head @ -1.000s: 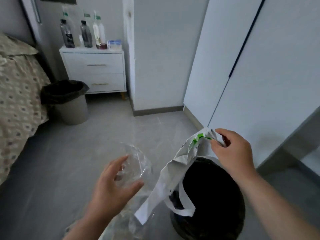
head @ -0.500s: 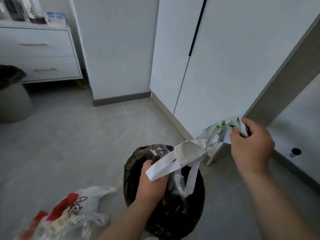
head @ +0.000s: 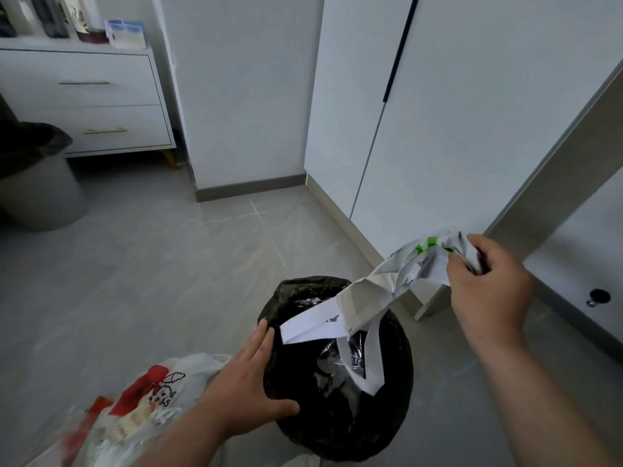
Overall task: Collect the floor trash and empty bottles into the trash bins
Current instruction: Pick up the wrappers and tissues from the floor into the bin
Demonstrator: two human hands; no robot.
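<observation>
Nearest, at seven o'clock in the view, a red-and-white plastic bag (head: 151, 399) lies crumpled on the grey tiled floor (head: 151, 264). It carries a cartoon figure in red outline, and the marks beside the figure are too blurred to read.

Just past it the left hand (head: 249, 389) lies flat, fingers straight and together, thumb spread. It rests on the nine o'clock side of the trash bin (head: 391, 409) rim and holds nothing. The bin, lined in black, stands at six o'clock, low in the middle of the view, with crumpled clear plastic (head: 337, 362) inside it.

Over its mouth hangs a white bag (head: 367, 298), its strap handles drooping into the bin and its body stretched up toward two o'clock. There the right hand (head: 488, 291) grips the bag's bunched end, fingers curled round it. The bag bears green marks and small dark print near the grip, probably lettering, but none of it can be read.

Farther off, at three o'clock, a dark round door stop (head: 598, 296) sits low on a white surface. From twelve to two o'clock stand white wardrobe doors (head: 472, 112) with a slim dark vertical handle.

At nine o'clock a second bin (head: 40, 197), also black-lined, stands on the floor. Behind it, at ten o'clock, is a low white counter (head: 84, 96) with two drawers. On top are dark bottles (head: 50, 15), cut off by the frame edge, and a blue-and-white box (head: 124, 33) whose label cannot be read.
</observation>
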